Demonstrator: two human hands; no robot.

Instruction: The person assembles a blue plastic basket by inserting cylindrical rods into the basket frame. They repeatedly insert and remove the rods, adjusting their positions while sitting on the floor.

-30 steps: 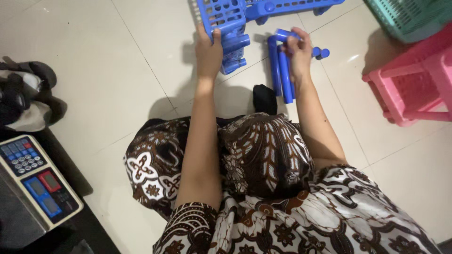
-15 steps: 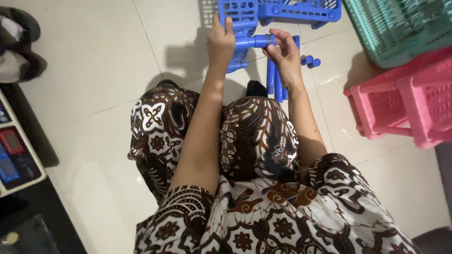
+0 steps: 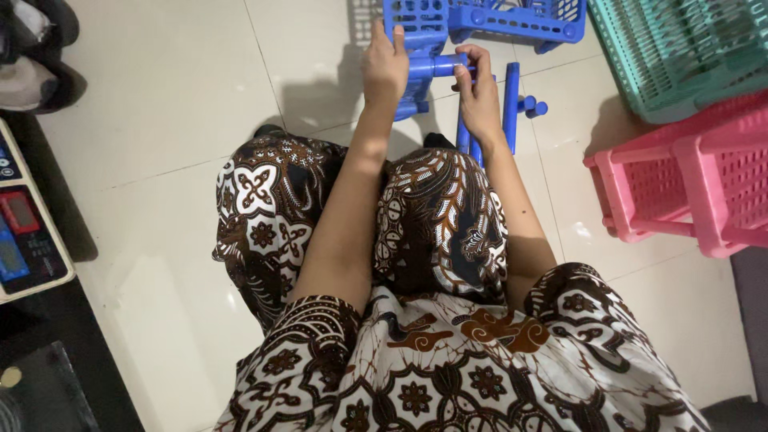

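Observation:
My left hand point(image 3: 386, 66) grips the edge of a blue perforated plastic rack panel point(image 3: 416, 22) that stands on the floor tiles. My right hand point(image 3: 478, 90) holds a short blue plastic tube point(image 3: 438, 66) level, its end against that panel right beside my left hand. Several loose blue tubes point(image 3: 510, 104) lie on the floor under and to the right of my right hand, with two small blue caps point(image 3: 534, 106) beside them. A second blue rack shelf point(image 3: 520, 18) lies just behind, at the top edge.
A pink plastic rack point(image 3: 688, 176) stands at the right, with a teal basket point(image 3: 680, 44) behind it. A digital scale point(image 3: 28, 240) sits at the left edge, dark bags point(image 3: 32, 48) at the top left. My patterned skirt covers my knees.
My right hand lifted a blue tube off the floor pile and brought it left against the blue panel. My left hand stayed on the panel. The view shifted.

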